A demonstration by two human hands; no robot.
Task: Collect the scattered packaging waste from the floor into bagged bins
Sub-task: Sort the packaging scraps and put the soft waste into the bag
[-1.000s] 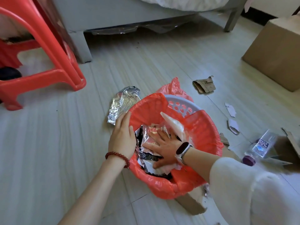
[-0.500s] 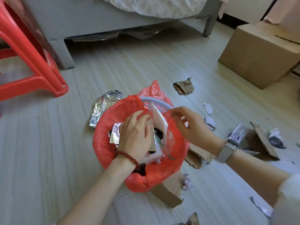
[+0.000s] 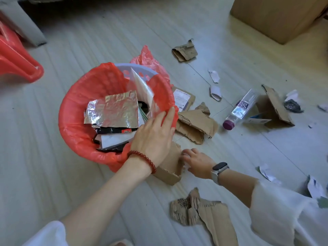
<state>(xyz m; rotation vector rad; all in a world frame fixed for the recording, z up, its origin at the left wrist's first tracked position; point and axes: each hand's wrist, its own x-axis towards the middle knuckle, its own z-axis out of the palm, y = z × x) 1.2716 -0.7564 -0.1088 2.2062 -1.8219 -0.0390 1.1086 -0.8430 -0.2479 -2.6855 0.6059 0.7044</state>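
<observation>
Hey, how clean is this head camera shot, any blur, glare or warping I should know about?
Head view: soft daylight and faint shadows; the foil sheet in the red-bagged bin throws bright glare; the red stool and cardboard box at the edges look smeared; floorboards bow from the wide lens; the left hand is fairly sharp, while the right hand has blurred fingertips.

Soft, even daylight; faint shadows; edges bend and blur slightly.
</observation>
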